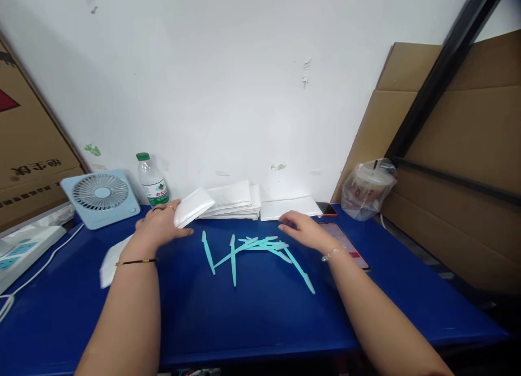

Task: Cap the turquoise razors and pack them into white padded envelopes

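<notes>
My left hand (158, 227) is closed on a white padded pouch (193, 206), lifted a little off the blue table (260, 311). Several thin turquoise plastic sticks (260, 247) lie scattered mid-table. Just right of them my right hand (303, 229) hovers palm down, fingers spread and holding nothing, fingertips near the sticks. A stack of white pouches (232, 201) rests against the wall behind, with a flatter white pile (290, 207) to its right.
A small pale-blue fan (101, 197) and a water bottle (151, 179) stand back left, a power strip (22, 248) at far left. A phone (348, 243) lies under my right wrist. A bagged drink cup (368, 189) sits back right by cardboard (459, 164). Another white pouch (112, 262) lies under my left forearm.
</notes>
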Tool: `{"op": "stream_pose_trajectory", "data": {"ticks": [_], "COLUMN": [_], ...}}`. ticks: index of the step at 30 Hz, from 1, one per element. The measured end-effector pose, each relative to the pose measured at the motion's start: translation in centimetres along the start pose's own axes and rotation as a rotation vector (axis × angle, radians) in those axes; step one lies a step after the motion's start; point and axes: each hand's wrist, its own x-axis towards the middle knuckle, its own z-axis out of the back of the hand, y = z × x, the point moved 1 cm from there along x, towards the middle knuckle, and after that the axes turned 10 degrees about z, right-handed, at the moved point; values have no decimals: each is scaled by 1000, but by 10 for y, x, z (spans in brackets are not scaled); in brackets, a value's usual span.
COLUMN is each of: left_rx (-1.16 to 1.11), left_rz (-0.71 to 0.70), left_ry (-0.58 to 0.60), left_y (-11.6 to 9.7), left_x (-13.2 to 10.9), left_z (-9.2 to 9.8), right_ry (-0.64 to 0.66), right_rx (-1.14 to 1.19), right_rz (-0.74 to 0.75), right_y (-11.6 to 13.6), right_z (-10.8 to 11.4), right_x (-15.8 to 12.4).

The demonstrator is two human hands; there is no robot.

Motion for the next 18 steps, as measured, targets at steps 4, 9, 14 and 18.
{"op": "stream_pose_trajectory", "data": {"ticks": [4,9,14,18], "left_rx": [158,64,86,-109], "left_rz": [164,-110,-188,-400], "left_ry": [63,373,149,241], "left_y": [14,-37,-72,-84], "left_x": [6,-34,-54,-47], "left_z": [-23,-52,-84,-96], "right_ry": [372,659,542,287], "right_rx": [102,-13,-230,-348], "right_rz": [-317,-439,-377,-272], "right_y": [-5,17,12,-18], "right_z": [26,10,1,-4], "right_x": [-23,-30,-25,-19]}}
